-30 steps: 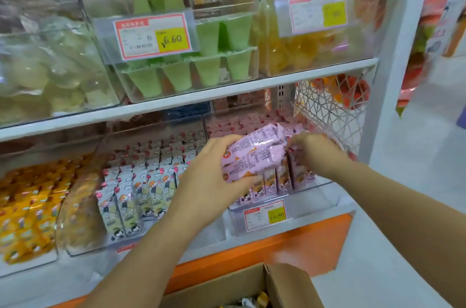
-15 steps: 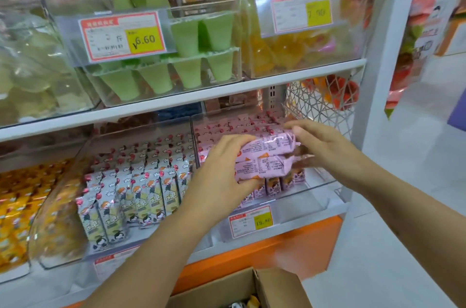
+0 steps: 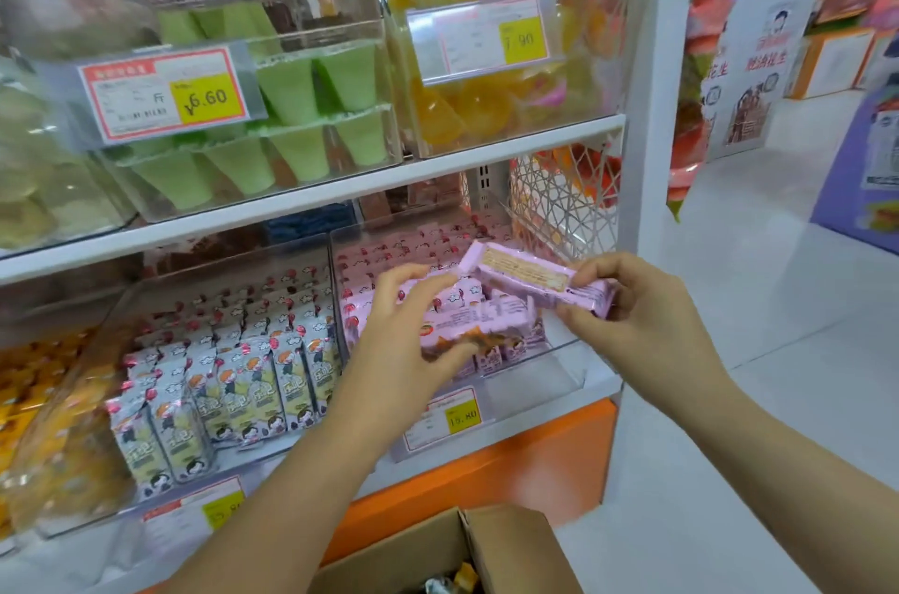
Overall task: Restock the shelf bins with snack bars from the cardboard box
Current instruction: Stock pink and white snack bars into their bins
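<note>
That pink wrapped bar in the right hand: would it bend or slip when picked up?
The pink snack bar is probably stiff: pinched at one end by the right hand, it juts out without drooping. Likely light, since that end pinch alone carries it. Its glossy wrapper may be a bit slippery.

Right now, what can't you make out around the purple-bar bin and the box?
Head view only.
The cardboard box: cut off by the bottom edge; stock left unknown.
The purple bars under the left hand: hand hides their count.
The 15.80 price tag: small print blurred, too small.
</note>
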`<state>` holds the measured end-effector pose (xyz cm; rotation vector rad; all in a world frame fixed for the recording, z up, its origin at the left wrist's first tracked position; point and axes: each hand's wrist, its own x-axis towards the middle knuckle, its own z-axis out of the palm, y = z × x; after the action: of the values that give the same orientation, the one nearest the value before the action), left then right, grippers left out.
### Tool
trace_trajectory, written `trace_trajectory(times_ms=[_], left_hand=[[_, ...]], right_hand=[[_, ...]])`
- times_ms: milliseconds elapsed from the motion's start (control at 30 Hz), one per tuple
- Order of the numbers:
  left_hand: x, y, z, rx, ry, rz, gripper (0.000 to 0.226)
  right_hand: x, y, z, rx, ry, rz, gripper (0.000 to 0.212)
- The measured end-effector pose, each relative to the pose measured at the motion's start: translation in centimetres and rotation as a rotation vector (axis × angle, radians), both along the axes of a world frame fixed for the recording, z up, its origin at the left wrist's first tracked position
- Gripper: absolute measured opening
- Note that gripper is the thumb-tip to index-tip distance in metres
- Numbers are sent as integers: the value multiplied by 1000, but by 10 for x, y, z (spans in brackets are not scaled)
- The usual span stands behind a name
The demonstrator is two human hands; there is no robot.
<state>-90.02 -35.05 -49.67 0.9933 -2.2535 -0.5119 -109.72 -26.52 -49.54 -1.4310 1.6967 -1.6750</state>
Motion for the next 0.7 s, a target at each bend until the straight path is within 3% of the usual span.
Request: trace_trajectory(times_ms=[133,300,400,533,633,700], left_hand=[[4,-4,-2,68,-23,98,37],[-2,-8,5,406,183,93,16],[-4,-12,4,689,355,89,23],[-8,-9,3,996,651,84,26],[-10,-1,5,1118,822,43,18],[-9,2,5,1125,831,23,27]], right_hand=[[0,5,-9,-52,-12,42,24],[2,1,-12,-29,-183,-17,13],[12,-2,-8,-48,-366,-55,7],[34,-8,-3,12,-251,-60,10],[49,-12,-2,74,-264,40,11],[57,-12,-9,129,-300,116,18]])
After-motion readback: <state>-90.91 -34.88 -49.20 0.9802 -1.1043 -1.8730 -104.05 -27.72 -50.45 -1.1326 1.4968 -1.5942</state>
